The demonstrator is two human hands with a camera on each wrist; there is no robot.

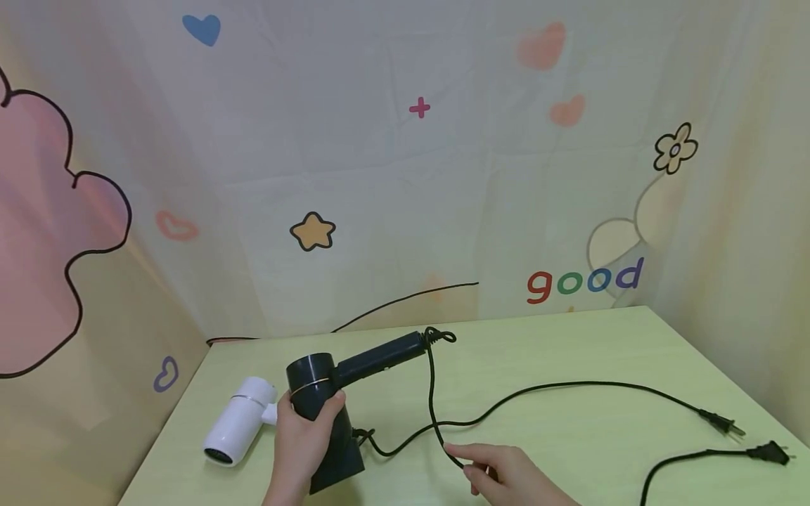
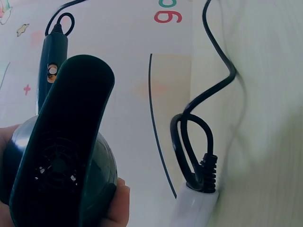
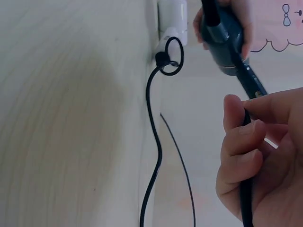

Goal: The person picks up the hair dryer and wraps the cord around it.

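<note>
My left hand (image 1: pixel 297 450) grips a dark hair dryer (image 1: pixel 310 397) by its barrel, holding it up over the table. Its handle (image 1: pixel 380 355) points to the upper right, and the flat nozzle (image 1: pixel 338 464) faces down; the left wrist view looks straight at this nozzle (image 2: pixel 71 109). My right hand (image 1: pixel 512 474) pinches the black cord (image 1: pixel 432 386) that hangs from the end of that handle. In the right wrist view, the curled fingers (image 3: pixel 241 156) wrap around this cord. A white hair dryer (image 1: pixel 237 425) lies on the table left of my left hand, its handle partly hidden.
The white dryer's black cord (image 1: pixel 569 384) crosses the pale green table (image 1: pixel 569 344) to a plug (image 1: pixel 721 422) at the right. Nearer the right edge lies another plug (image 1: pixel 768 453). A printed curtain (image 1: pixel 380 176) hangs behind and beside the table.
</note>
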